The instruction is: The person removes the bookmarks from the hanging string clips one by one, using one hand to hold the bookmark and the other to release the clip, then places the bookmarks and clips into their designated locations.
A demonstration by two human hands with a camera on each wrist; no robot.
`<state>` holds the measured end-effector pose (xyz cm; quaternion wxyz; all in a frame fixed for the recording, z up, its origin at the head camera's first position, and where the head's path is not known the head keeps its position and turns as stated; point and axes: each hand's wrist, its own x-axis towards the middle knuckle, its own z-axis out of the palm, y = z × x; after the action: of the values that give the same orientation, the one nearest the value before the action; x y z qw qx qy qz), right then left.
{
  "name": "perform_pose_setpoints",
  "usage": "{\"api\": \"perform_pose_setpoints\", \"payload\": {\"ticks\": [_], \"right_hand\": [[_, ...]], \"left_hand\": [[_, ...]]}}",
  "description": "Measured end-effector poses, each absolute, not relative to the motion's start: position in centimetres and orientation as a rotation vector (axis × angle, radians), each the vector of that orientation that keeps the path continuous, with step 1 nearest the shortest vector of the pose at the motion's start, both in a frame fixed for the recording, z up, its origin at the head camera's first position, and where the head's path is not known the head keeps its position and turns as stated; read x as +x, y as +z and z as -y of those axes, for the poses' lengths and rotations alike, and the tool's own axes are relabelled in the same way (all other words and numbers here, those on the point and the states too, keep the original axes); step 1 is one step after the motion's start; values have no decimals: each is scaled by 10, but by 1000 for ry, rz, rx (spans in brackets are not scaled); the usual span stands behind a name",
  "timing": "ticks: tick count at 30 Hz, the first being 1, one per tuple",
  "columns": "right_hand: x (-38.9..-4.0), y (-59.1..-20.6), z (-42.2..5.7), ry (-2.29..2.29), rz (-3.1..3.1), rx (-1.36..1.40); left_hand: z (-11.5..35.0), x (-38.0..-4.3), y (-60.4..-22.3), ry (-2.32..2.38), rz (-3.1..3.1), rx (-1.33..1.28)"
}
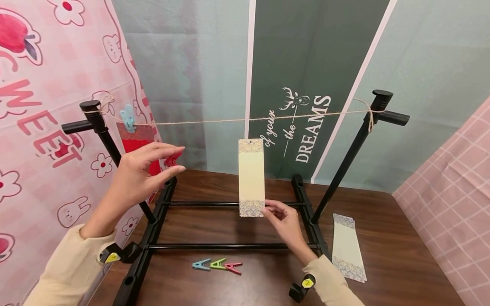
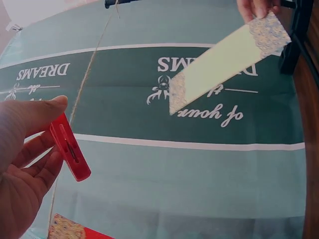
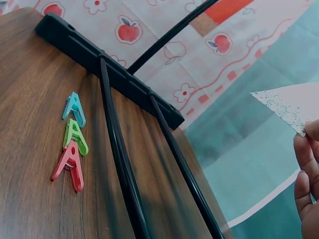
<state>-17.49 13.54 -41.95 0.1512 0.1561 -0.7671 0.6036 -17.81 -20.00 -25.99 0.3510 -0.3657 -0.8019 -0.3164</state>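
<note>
My left hand (image 1: 134,176) pinches a red clothespin (image 2: 69,149) between thumb and fingers, to the left of and below the twine (image 1: 210,122) in the head view. With thumb and fingers, my right hand (image 1: 285,225) holds a cream paper card (image 1: 251,176) by its lower right corner. The card hangs upright, with patterned bands at both ends and a small hole near the top. Its top edge is below the twine and apart from it. At the twine's left end, a light blue clothespin (image 1: 128,117) clips a red card (image 1: 135,142), partly hidden behind my left hand.
A black stand (image 1: 346,157) carries the twine between two posts, with crossbars near the wooden table (image 1: 398,238). Blue, green and red clothespins (image 1: 217,264) lie in front. At right rests a stack of cream cards (image 1: 348,248). Printed cloths (image 1: 172,63) hang behind and beside.
</note>
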Motion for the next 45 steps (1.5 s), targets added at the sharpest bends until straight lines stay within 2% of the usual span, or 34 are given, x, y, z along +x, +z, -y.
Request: {"api": "perform_pose_setpoints", "payload": {"ticks": [28,37,45], "right_hand": [[-147,-427,-181,1794,2119,247],[-147,-455,-198,1806,2111,148],[-140,-460,-207,1806,2089,101]], "left_hand": [[205,-168,-310,-937,2294,-820],[207,-162,-332,-924,2309,-760],[209,-161,-348,-925,2325,-746]]}}
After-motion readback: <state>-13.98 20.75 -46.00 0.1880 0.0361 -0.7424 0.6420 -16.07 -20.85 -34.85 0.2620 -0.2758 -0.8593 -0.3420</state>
